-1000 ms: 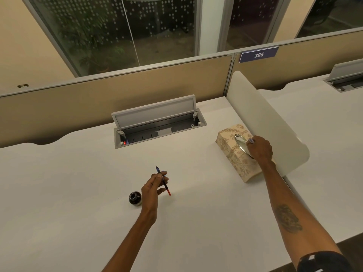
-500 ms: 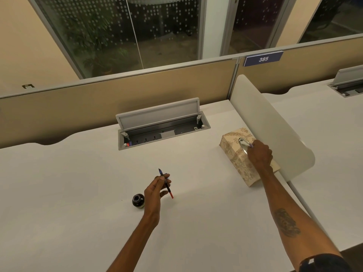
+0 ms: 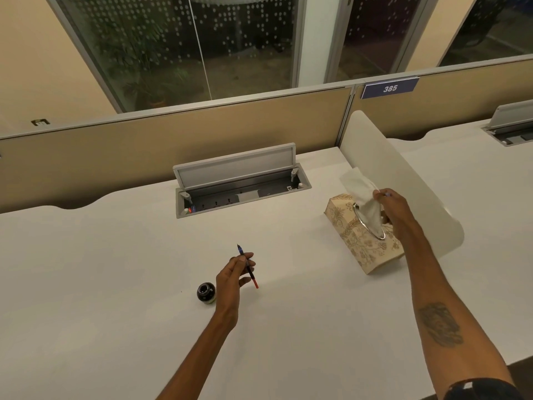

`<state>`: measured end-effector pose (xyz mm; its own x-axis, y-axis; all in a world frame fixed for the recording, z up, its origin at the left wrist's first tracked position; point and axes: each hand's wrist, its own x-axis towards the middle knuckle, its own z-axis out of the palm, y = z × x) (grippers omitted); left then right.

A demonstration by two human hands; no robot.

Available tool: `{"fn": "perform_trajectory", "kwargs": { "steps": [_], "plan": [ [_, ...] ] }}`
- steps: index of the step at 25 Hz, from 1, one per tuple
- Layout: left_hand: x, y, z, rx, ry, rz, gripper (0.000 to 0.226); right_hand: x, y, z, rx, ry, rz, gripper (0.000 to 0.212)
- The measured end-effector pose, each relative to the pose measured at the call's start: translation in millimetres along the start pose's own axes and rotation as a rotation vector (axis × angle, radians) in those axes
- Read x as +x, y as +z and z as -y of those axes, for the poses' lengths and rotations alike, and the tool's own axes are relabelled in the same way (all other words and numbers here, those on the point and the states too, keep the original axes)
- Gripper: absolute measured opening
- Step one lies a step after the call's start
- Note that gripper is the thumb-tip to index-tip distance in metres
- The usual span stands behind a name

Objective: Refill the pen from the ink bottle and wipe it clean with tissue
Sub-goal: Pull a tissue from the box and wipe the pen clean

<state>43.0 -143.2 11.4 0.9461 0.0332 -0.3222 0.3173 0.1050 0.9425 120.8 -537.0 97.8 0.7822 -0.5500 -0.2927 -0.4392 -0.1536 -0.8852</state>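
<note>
White tissue (image 3: 360, 188), right hand's (image 3: 395, 212) apparent pinch

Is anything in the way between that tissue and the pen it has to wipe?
Nothing visible. The right hand pinches the tissue above the tissue box, the left hand holds the pen, and only bare desk lies between. The ink bottle sits off that path.

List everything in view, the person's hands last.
slim pen: one, black with blue tip and red end, in left hand
round ink bottle: one, black, on white desk beside left hand
curved divider panel: one, white, between desks
floral cardboard tissue box: one, beige, on desk beside divider
paper tissue: one, white, half out of box
flip-lid socket boxes: two, grey, lids raised, one per desk
"385" sign: one, blue, on beige partition
left hand: holds pen
right hand: pinches tissue
</note>
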Motion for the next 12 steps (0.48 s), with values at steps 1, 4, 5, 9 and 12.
{"fn": "perform_trajectory", "kwargs": {
  "steps": [1,4,5,9,12],
  "plan": [
    [0,0,-1,0.002,0.003,0.005,0.026,-4,0,7,0.035,-0.009,-0.016,0.018],
    [-3,0,-4,0.002,0.011,0.011,0.026,-21,8,27,0.112,-0.051,-0.053,0.015],
    [-4,0,-5,0.000,0.014,0.011,0.026,-29,14,33,0.132,-0.066,-0.042,0.015],
    [-9,-3,-13,-0.001,0.030,-0.002,0.026,-60,53,44,0.153,-0.088,0.019,0.018],
    [-13,-7,-23,-0.008,0.043,-0.019,0.028,-82,91,43,0.183,-0.052,0.078,0.010]
  ]
}}
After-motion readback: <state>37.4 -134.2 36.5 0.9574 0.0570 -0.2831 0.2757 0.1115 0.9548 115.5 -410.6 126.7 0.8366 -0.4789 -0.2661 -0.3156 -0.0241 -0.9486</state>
